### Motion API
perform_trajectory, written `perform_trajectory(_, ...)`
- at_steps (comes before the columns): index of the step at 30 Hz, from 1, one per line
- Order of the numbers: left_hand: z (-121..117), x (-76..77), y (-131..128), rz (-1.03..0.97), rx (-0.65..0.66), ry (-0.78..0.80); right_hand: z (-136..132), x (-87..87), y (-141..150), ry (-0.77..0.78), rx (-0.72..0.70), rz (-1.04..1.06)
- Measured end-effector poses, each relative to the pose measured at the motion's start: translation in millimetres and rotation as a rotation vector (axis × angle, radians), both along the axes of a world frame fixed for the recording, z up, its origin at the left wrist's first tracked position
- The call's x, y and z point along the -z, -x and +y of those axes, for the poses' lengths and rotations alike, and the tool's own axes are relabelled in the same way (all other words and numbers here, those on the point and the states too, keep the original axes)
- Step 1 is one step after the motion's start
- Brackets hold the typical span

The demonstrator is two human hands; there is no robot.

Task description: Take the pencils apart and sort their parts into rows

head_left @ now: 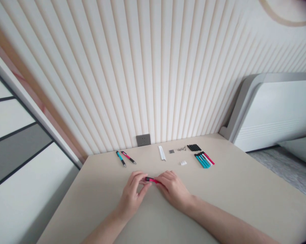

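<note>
Red plastic and a black end show between my hands, where I hold a short pen point(150, 180) low over the middle of the tabletop point(234, 183). Its far end runs under the fingers of my right hand point(173, 188), so I can't see all of it. My left hand point(131, 194) is curled nearly closed, its fingertips pinching the black end, while my right hand closes over the red part from the other side; the two hands almost meet around it. Ahead of my hands, toward the wall, two whole pens lie side by side and angled toward each other: a teal-and-black pen point(121, 158) and a red-and-black pen point(128, 157). To their right lie a bundle of thin white rods point(162, 153), a small dark square piece point(171, 151), a little heap of small metal parts point(182, 148) and a neat row of black tubes point(194, 147). Just below those sit a few small white pieces point(183, 163) and a fanned group of teal, white and red pen barrels point(203, 160). Behind them, a grey socket plate point(143, 140) sits low on a ribbed cream wall point(142, 67), with a white bed headboard point(272, 112) off to the right.
</note>
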State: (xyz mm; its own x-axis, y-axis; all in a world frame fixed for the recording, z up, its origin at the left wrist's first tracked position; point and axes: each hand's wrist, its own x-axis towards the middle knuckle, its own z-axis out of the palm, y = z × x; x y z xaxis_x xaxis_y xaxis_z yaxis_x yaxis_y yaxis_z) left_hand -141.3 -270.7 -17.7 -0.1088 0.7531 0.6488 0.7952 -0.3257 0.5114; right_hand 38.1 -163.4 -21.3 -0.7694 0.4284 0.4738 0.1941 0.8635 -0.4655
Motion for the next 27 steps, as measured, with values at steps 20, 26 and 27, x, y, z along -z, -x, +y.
perform_trajectory(20, 3, -2.4, -5, 0.335, 0.081, 0.166, 2, 1.2, -3, 0.122, -0.116, -0.066)
perform_trajectory(26, 1, -8.4, -5, 0.287, 0.052, 0.113, 22, -10.7, -28, -0.107, 0.019, -0.15)
perform_trajectory(27, 1, -8.7, -5, 0.277, 0.045, 0.12, 30, -12.7, -35, -0.112, 0.043, -0.163)
